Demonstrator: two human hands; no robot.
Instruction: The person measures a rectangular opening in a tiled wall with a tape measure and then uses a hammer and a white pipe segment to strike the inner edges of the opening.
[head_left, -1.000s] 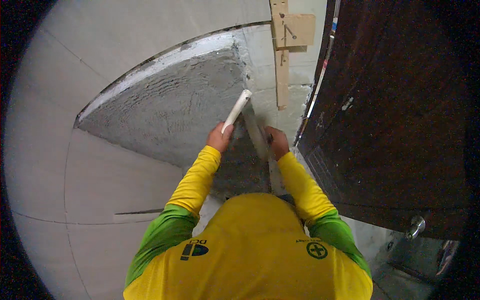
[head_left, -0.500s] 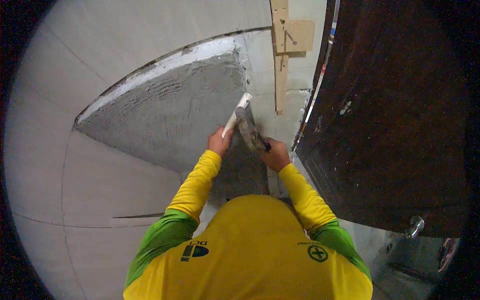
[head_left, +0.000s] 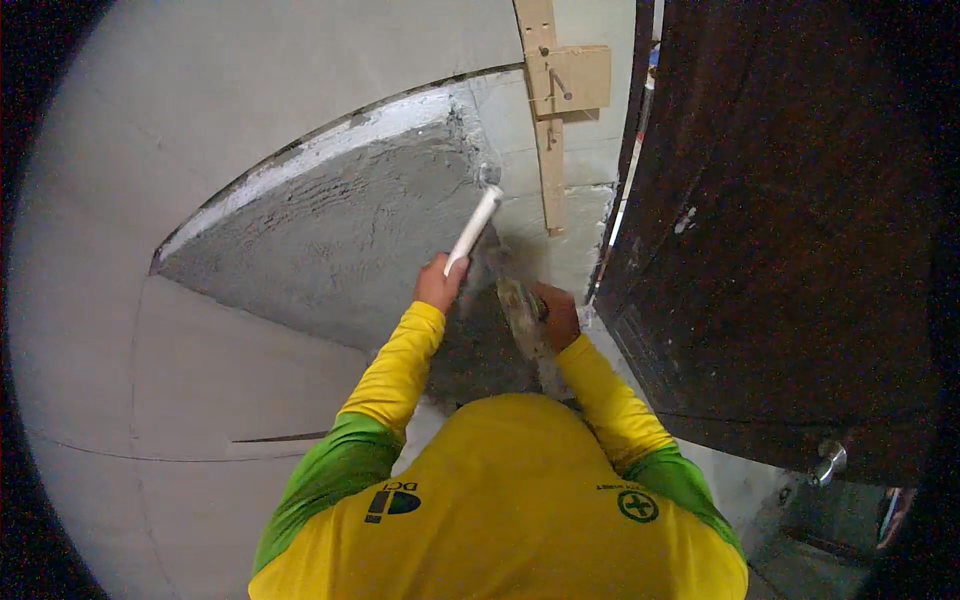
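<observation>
My left hand [head_left: 437,283] is closed round the lower end of a narrow white bar [head_left: 474,230], which slants up and to the right. Its far end lies near the right edge of a wet-looking grey mortar patch [head_left: 330,215]. My right hand [head_left: 557,314] grips a mortar-smeared trowel [head_left: 520,312], seen nearly edge-on and blurred. The trowel sits lower than the bar's tip, to its right and apart from it. Rough ripples mark the mortar, and a white band [head_left: 340,135] borders its upper side.
Large pale tiles [head_left: 230,90] surround the patch. A wooden batten [head_left: 551,180] with a nailed block [head_left: 582,80] stands right of it, nails jutting out. Farther right is a dark brown door [head_left: 770,220] with a metal knob [head_left: 828,463].
My right hand has drawn the trowel down and to the right, away from the white bar's tip. My left hand and the bar have barely moved.
</observation>
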